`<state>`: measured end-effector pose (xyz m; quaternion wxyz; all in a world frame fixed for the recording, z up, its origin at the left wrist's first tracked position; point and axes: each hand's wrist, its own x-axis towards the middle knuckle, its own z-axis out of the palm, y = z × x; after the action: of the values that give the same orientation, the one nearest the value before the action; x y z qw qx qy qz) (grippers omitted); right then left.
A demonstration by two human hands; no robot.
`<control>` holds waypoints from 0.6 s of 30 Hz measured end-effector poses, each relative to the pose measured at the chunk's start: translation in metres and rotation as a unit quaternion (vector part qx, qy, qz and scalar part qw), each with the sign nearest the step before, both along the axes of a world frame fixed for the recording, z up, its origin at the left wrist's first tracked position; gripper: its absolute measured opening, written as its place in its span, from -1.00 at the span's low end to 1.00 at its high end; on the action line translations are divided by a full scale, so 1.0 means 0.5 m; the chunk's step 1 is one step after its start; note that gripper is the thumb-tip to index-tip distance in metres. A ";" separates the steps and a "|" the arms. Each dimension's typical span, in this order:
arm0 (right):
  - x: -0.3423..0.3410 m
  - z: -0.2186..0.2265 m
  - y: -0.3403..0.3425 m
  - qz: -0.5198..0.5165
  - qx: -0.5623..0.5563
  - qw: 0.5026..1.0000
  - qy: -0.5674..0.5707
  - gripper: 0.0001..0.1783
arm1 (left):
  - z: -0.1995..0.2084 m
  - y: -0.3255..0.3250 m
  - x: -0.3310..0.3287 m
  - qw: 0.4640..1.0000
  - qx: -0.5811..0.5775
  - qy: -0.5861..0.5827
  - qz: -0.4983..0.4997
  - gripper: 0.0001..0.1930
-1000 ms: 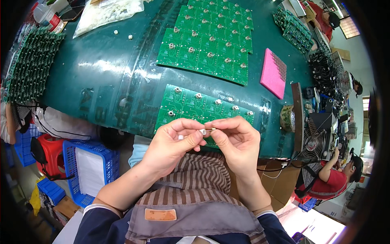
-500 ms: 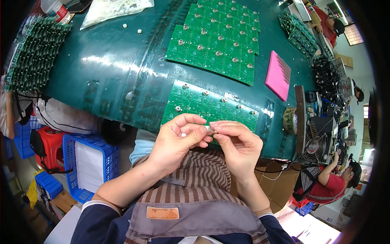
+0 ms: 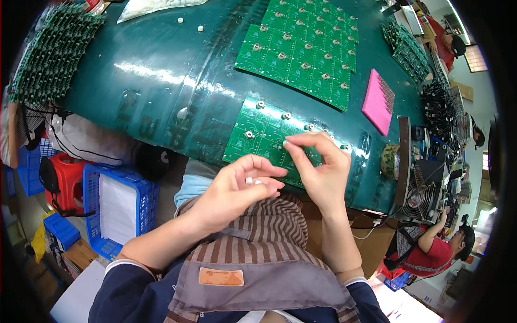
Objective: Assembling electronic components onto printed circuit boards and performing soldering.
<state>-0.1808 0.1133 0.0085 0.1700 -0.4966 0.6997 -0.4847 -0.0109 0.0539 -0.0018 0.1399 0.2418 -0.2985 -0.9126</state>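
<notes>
My left hand [image 3: 229, 188] is held palm up with curled fingers, cupping several small white caps [image 3: 249, 181] just off the near edge of a green circuit board panel [image 3: 264, 129]. Above that panel, my right hand [image 3: 326, 167] pinches thumb and forefinger around a small electronic component, mostly hidden by the fingertips. Round metal parts with pale tops [image 3: 286, 116] stand on the panel in rows; the right hand covers some of them. Beyond it lie larger green panels [image 3: 301, 43] carrying similar parts.
A pink foam block [image 3: 379, 102] with thin pins lies at right, near a tape roll [image 3: 390, 160]. Stacked circuit boards [image 3: 54, 56] stand far left, more boards [image 3: 406, 51] far right. A bag of white pieces [image 3: 156, 7] is at the back. Blue baskets [image 3: 142, 202] sit below left.
My hands, together at the fingertips before, have parted. The right hand has moved forward over the near panel; the left hand has opened a little and stayed back with the caps.
</notes>
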 end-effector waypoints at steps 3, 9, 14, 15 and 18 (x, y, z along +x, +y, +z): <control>0.001 -0.013 -0.016 0.012 0.023 0.999 0.042 -0.92 | -0.003 0.022 0.020 1.000 0.023 0.010 0.003 -0.82; 0.000 -0.004 -0.019 0.011 0.059 0.995 0.078 -0.94 | 0.006 0.018 0.024 0.999 0.037 -0.007 -0.011 -0.82; 0.003 -0.008 -0.021 0.013 0.057 0.995 0.077 -0.94 | 0.016 0.016 0.023 0.998 0.054 -0.029 0.018 -0.77; 0.004 -0.008 -0.020 0.012 0.058 0.995 0.078 -0.94 | 0.017 0.013 0.023 0.998 0.052 -0.036 0.017 -0.77; 0.007 -0.010 -0.019 0.006 0.055 0.995 0.080 -0.94 | 0.012 0.008 0.026 0.998 0.048 -0.052 0.000 -0.77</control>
<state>-0.1775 0.1038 0.0037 0.1438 -0.5280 0.7335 -0.4032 0.0021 0.0581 0.0044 0.1124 0.2950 -0.2614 -0.9121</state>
